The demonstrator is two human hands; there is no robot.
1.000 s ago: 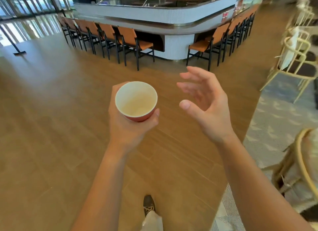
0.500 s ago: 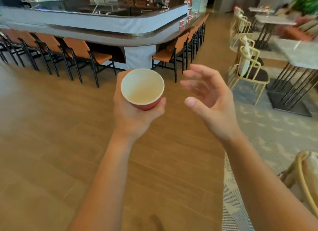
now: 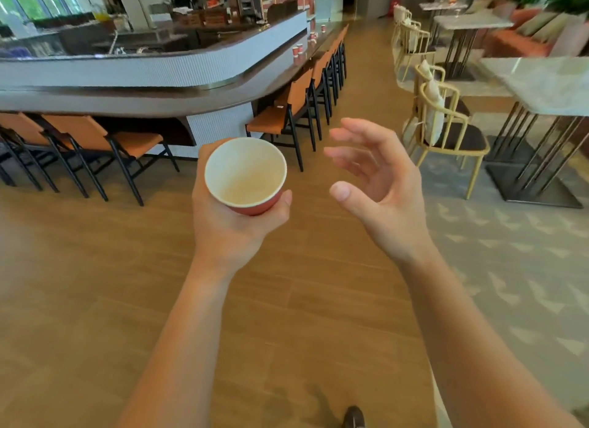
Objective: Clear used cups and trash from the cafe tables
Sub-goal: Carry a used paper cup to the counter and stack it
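- Right now my left hand (image 3: 229, 223) is wrapped round the small red paper cup with the white lining (image 3: 245, 172). The fingers curl behind its wall and the thumb presses the near side.
- I hold the cup upright in the air, out in front of the long curved grey-topped bar counter (image 3: 159, 73), on its seating side and over the wooden floor.
- My right hand (image 3: 382, 188) holds nothing. Its fingers are spread and loosely bent, just beside the cup and apart from it.
- Inside the cup I see only a pale stain, so I judge it nearly weightless. The thin paper wall should buckle under a hard squeeze.
- I would take hold round the middle of the wall with light pressure. The rolled rim looks like the stiffest part if a pinch is needed.
- Any dregs could run out on a tilt, so I would keep it level while carrying.
- Further along the counter top, toward its far right stretch, stand more little red paper cups (image 3: 299, 49). They are too small for me to tell whether they are used.
- Across the aisle from the counter is a pale marble-topped table on dark metal legs (image 3: 548, 83).
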